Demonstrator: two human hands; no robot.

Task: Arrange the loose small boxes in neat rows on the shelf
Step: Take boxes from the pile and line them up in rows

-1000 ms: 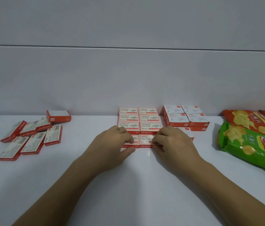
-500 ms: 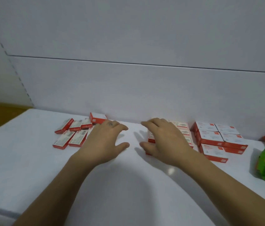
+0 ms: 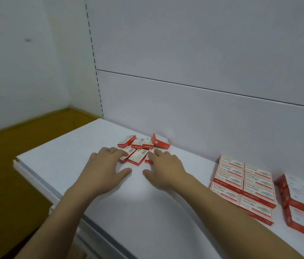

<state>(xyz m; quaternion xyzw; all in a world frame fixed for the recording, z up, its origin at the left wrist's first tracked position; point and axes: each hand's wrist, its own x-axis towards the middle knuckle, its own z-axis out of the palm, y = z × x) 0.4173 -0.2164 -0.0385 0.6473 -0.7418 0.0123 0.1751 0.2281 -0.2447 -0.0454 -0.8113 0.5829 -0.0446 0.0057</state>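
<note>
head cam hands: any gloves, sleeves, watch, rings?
None. Left hand and right hand are bare, and so are the arms up to the frame edge: no sleeves, gloves, watch or rings. There is one small dark mark on a left finger; cannot tell what it is.

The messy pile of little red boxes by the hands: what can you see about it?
The loose pile is about eight small flat boxes, red and white, seemingly cardboard. They lie at mixed angles, several touching, on the white shelf near its back panel. The back right one is turned, red side showing. Straight fingers of the left hand reach onto the pile's front left, those of the right hand onto its front right.
</note>
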